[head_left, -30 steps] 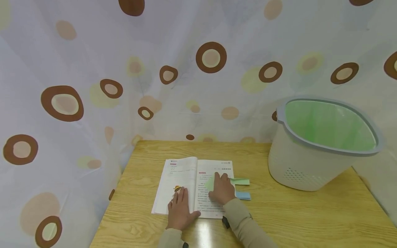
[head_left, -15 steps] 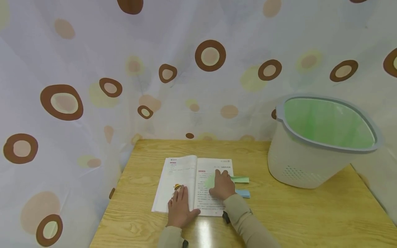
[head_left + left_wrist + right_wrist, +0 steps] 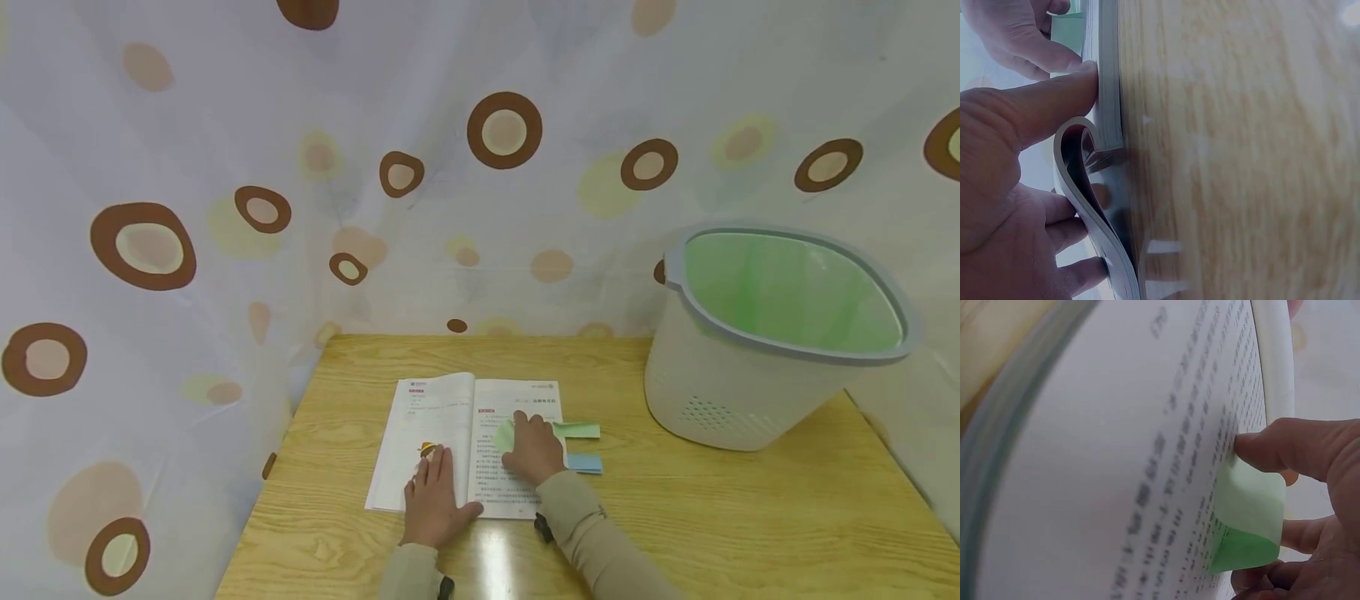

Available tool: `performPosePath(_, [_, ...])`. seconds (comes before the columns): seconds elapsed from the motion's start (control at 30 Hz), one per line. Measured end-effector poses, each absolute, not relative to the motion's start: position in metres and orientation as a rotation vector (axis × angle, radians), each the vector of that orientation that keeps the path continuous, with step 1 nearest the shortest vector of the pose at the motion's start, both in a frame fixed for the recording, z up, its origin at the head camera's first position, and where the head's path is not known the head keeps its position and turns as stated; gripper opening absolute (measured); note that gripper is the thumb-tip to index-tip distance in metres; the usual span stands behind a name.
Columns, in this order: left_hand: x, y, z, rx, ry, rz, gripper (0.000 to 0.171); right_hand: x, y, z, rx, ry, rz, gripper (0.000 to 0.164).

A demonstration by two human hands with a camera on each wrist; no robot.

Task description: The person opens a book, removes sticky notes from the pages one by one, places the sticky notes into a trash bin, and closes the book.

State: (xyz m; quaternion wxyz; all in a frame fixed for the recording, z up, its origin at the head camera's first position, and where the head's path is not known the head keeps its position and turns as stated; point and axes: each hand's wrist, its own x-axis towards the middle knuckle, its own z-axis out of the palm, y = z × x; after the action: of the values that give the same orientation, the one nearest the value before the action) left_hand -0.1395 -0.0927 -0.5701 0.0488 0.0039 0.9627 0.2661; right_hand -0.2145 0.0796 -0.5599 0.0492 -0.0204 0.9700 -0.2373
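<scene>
An open printed book [image 3: 498, 500] lies on the wooden table. My left hand [image 3: 433, 504] rests spread over the left page, its thumb reaching across the gutter to the right page's lower edge. The left page bows up at the spine in the left wrist view. On the right page, my right hand [image 3: 536, 450] holds a green sticky note [image 3: 1250, 500] between thumb and curled fingers. The note's free end bends up from the print, and the thumb tip touches the page. The fingertips behind the note are partly hidden.
A green strip [image 3: 579, 430] and a blue strip [image 3: 585, 463] stick out past the book's right edge. A tall white basket [image 3: 720, 392] with a grey rim stands at the table's right. A dotted curtain [image 3: 420, 275] hangs behind the table [image 3: 675, 517].
Both hands stay in place on the book. The whole head view shifts slightly upward and left; the note and strips keep their places on the book.
</scene>
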Motion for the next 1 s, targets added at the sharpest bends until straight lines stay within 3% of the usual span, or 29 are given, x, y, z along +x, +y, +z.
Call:
performPosePath(0.67, [-0.14, -0.092, -0.574, 0.015, 2.942, 0.799, 0.1, -0.203, 0.081, -0.572, -0.126, 3.155, -0.626, 0.031])
performPosePath(1.0, [-0.141, -0.093, -0.574, 0.017, 2.933, 0.81, 0.1, -0.196, 0.085, -0.569, -0.098, 3.14, -0.766, 0.026])
